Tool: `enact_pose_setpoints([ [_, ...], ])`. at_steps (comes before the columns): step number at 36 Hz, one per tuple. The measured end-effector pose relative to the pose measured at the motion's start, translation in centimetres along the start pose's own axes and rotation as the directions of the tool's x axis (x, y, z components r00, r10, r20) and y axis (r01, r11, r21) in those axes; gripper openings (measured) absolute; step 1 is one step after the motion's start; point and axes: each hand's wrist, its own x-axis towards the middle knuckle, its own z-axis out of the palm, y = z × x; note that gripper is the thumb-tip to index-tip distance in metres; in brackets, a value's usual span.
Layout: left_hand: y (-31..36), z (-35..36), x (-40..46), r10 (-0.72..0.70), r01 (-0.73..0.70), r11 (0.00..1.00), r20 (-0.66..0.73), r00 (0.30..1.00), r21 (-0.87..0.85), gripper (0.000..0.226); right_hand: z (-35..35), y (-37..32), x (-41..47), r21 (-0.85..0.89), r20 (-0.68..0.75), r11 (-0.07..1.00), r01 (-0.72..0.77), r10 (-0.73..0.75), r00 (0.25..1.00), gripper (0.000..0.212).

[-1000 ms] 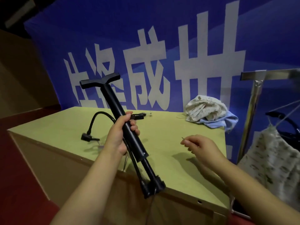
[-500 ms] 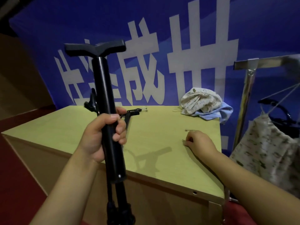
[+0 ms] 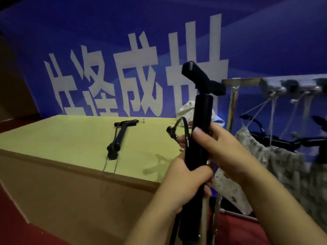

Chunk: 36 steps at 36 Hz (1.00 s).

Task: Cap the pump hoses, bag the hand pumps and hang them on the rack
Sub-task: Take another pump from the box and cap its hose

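The hand pump [image 3: 201,121] held upright is black, as are its hose [image 3: 185,131] and the second pump [image 3: 120,135] lying on the pale yellow-green bench [image 3: 62,137]. At twelve o'clock hangs a blue banner [image 3: 106,32] with white characters. At three o'clock, cream bags [image 3: 276,161] with a small brown speckled print hang from a silver rack [image 3: 233,103], over a dark red floor [image 3: 10,225].
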Motion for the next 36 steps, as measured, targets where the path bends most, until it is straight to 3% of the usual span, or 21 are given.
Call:
enact_pose_setpoints([
  [4,-0.3,3.9,-1.1,0.104,-0.094,0.97,-0.033,0.994,0.223,0.026,-1.2,-1.2,-3.6,0.013,-0.088,1.0,-0.002,0.003,0.996,0.052],
  [8,-0.5,6.7,-2.3,0.194,-0.202,0.889,0.061,0.979,0.41,0.036,-2.8,-1.4,-6.4,0.249,-0.281,0.966,0.069,0.004,0.96,0.029],
  [13,-1.5,5.0,-4.3,0.009,-0.12,0.962,0.41,0.912,0.244,0.027,-6.7,-2.6,-8.4,0.352,-0.504,0.894,0.279,-0.071,0.861,0.026],
  [16,-3.4,2.3,-5.3,-0.079,-0.078,0.944,0.451,0.889,0.319,0.032,-9.7,-3.7,-9.3,0.311,-0.58,0.872,0.379,-0.141,0.802,0.029],
  [18,-4.8,1.3,-5.6,-0.063,-0.061,0.956,0.406,0.912,0.286,0.038,-11.1,-3.9,-9.7,0.329,-0.579,0.854,0.402,-0.154,0.8,0.031],
  [22,-6.5,1.2,-5.7,-0.039,0.019,0.998,0.307,0.951,0.067,0.025,-12.0,-3.1,-10.2,0.472,-0.584,0.759,0.448,-0.111,0.804,0.015],
  [25,-6.8,1.3,-5.4,-0.036,0.054,0.997,0.282,0.959,-0.056,0.021,-11.9,-2.6,-10.2,0.483,-0.617,0.751,0.449,-0.072,0.784,0.01],
  [33,-8.7,0.9,-4.4,-0.116,0.12,0.993,0.277,0.954,0.003,0.044,-12.7,-0.5,-10.7,0.539,-0.521,0.736,0.41,-0.091,0.849,0.011],
  [36,-9.1,0.4,-4.1,-0.233,0.191,0.969,0.32,0.918,0.157,0.034,-12.9,0.0,-10.8,0.568,-0.416,0.739,0.363,-0.123,0.901,0.033],
])
